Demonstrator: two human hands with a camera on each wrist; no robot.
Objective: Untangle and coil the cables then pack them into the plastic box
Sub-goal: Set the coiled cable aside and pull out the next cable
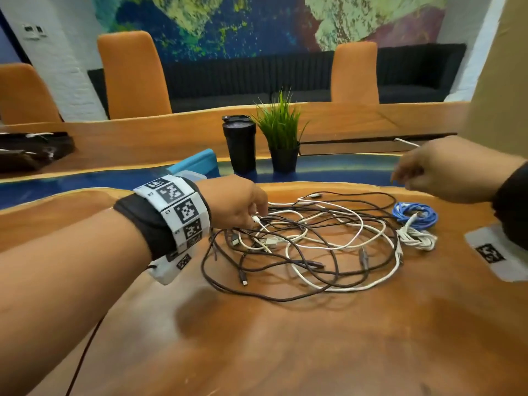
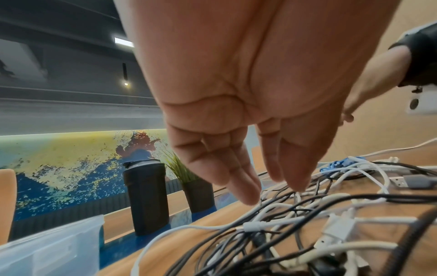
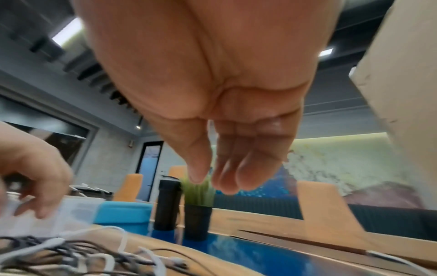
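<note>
Two hands hang over a wood table (image 1: 285, 352); at the far left a clear box (image 2: 47, 248) sits on the table's blue strip, and next to it is a blue lid (image 3: 123, 212); the left hand (image 1: 237, 202) reaches down to the left edge of the cables (image 1: 303, 247); its fingers (image 2: 246, 188) are straight and a little apart, with the tips just above the wires, and it holds nothing; the cables are a loose mess of black and white wires in the middle of the table; behind them stand a black cup (image 1: 239, 142) and a small plant (image 1: 281, 130); right of the mess lie a blue coil (image 1: 415, 214) and a white coil (image 1: 417, 238), close to each other; the right hand (image 1: 445, 170) hangs in the air above them, fingers loose and empty.
</note>
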